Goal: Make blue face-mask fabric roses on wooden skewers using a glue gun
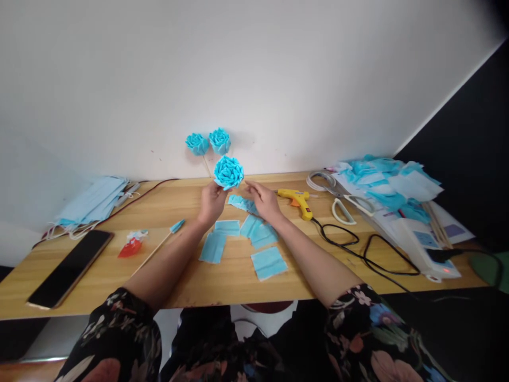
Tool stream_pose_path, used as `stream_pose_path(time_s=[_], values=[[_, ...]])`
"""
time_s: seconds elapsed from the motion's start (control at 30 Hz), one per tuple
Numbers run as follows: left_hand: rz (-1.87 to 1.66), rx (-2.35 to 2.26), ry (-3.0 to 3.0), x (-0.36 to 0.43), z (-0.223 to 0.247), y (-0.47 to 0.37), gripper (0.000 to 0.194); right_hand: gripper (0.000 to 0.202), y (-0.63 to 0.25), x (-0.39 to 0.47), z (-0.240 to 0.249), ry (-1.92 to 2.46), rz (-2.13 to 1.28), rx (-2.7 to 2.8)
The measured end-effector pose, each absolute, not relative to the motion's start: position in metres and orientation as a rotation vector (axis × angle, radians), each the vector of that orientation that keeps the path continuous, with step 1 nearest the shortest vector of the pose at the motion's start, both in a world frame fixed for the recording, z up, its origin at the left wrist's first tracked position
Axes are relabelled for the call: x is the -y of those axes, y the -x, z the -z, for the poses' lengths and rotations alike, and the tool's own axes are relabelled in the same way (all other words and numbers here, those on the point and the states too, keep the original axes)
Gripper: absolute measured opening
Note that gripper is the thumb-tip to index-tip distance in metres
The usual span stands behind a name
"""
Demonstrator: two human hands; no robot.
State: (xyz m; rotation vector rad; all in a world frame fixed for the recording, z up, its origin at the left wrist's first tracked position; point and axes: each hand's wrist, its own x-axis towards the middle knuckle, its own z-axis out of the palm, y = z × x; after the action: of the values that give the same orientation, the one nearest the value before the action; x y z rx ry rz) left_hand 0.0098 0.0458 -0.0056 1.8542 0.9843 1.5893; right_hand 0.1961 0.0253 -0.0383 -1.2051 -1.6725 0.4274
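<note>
A blue layered flower (228, 172) is held upright over the table by my left hand (213, 200), whose fingers are closed beneath it. Just right of the bloom is my right hand (262, 199), its fingers apart and pointing toward the flower, with nothing visible in them. Under and between my hands lie several blue fabric pieces; one square (269, 263) sits nearest me. Two more blue flowers, one on the left (196, 144) and one on the right (220, 140), stand against the wall behind.
Phone (70, 269), mask stack (93, 200), red packet (132, 246) and blue-tipped stick (158, 246) lie left. To the right are a yellow glue gun (296, 199) with black cord, scissors (352, 207), a blue fabric pile (392, 180) and a white power strip (427, 252).
</note>
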Motion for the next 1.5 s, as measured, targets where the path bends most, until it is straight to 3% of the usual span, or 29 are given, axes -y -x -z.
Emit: stream_pose_path(time_s=[0.17,0.33,0.47,0.57,0.8,1.5], values=[[-1.663,-0.865,-1.981,-0.044,0.01,-0.005,0.014,0.041,-0.188,-0.009,0.019,0.923,-0.37,1.593],[-1.634,-0.772,-1.981,-0.044,0.013,-0.008,0.012,0.086,-0.184,0.003,0.002,0.746,-0.344,1.788],[-1.594,-0.783,-2.016,-0.045,0.018,-0.006,0.013,0.099,-0.182,0.005,-0.001,0.733,-0.322,1.856],[-1.535,-0.815,-2.041,-0.045,0.021,-0.004,0.017,0.094,-0.181,0.007,-0.004,0.698,-0.282,1.848],[-1.514,-0.857,-1.998,-0.052,0.032,-0.003,0.02,0.061,-0.178,0.008,-0.005,0.806,-0.079,1.845],[-1.537,-0.845,-1.944,-0.049,0.029,-0.005,0.011,0.051,-0.176,0.008,-0.004,0.802,-0.059,1.777]])
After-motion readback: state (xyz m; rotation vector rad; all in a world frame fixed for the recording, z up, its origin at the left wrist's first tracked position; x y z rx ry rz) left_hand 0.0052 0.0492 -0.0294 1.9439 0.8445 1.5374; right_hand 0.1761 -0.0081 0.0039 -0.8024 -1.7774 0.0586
